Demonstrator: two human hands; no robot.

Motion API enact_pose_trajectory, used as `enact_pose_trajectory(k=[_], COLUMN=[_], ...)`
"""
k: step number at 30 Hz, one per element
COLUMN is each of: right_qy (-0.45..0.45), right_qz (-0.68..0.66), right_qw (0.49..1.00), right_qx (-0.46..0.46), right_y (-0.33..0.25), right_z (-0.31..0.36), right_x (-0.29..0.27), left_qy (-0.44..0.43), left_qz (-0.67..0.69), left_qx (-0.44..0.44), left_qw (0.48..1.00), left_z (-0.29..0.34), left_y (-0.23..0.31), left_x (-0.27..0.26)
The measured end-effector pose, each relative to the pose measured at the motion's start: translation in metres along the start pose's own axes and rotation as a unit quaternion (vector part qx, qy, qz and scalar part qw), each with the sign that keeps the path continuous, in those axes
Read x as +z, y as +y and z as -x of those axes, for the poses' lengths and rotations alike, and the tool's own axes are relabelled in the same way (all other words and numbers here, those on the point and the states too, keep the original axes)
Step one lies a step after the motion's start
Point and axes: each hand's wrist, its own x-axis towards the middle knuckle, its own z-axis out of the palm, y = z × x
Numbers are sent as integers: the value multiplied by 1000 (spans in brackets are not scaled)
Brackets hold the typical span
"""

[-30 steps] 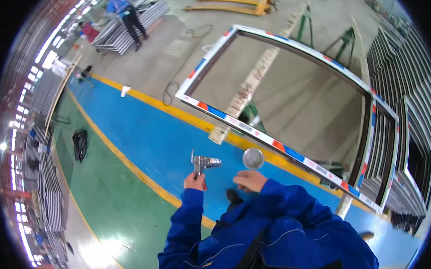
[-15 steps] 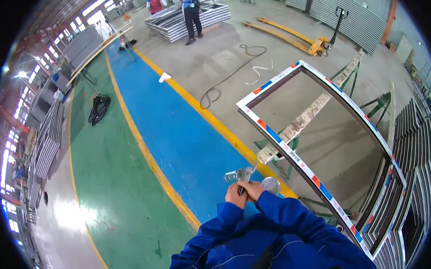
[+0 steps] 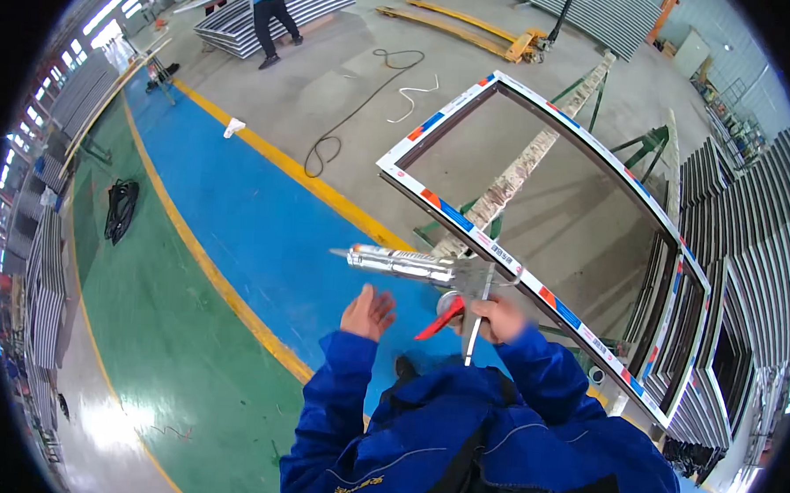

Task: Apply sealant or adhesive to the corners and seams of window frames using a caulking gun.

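My right hand (image 3: 499,321) is closed round the handle of a caulking gun (image 3: 412,265). The gun lies sideways, with its silver barrel and pale nozzle pointing left. A red lever-like piece (image 3: 440,319) slants down beside the handle; whether it belongs to the gun I cannot tell. My left hand (image 3: 368,314) is held up below the nozzle, fingers apart and holding nothing. Just beyond the gun is a large dark window frame (image 3: 577,323), its edges covered in white film with red and blue patches. A round tin (image 3: 450,300) is partly hidden behind the gun and red piece.
Wood beams (image 3: 514,183) on green trestles (image 3: 646,147) bear the frame. Stacked metal profiles (image 3: 749,209) stand at right. A yellow pallet truck (image 3: 475,30), a black cable (image 3: 357,108) and two people by stacked frames (image 3: 273,12) are farther off. A coiled black hose (image 3: 121,210) lies at left.
My hands have parted: the left moved left and opened, while the right kept the caulking gun. The gun has swung broadside and its red piece now shows. The view has shifted, moving the surroundings up-left.
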Motion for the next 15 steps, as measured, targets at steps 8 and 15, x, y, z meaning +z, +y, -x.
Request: enact_pose_trajectory(k=[8,15], right_qy=[-10,-100], right_qz=[-20,-266], right_qw=[997,958], right_qx=[-77,-47], right_y=[-37,-41], right_z=[39,56], right_x=[-83,-110], left_qy=[-227,-211], left_qz=[54,6], left_qx=[82,117], left_qw=[969,970], left_z=[-23,-28], left_y=[9,-11], left_x=[132,208])
